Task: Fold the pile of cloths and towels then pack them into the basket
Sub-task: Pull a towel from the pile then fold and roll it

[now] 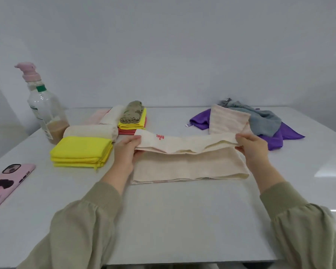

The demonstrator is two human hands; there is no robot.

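**Towel lies crosswise, one end in each hand**

The left hand (125,150) grips the left end of the cream towel (188,166), lifting its upper layer. The towel lies on the counter (173,220) straight ahead, its long axis running left to right (red lettering near the left end). The right hand (253,146) pinches the right end. Neither is nearer, so the fold likely turns across the short axis.

Loose olive-green sleeves (89,220), ribbed cuffs.
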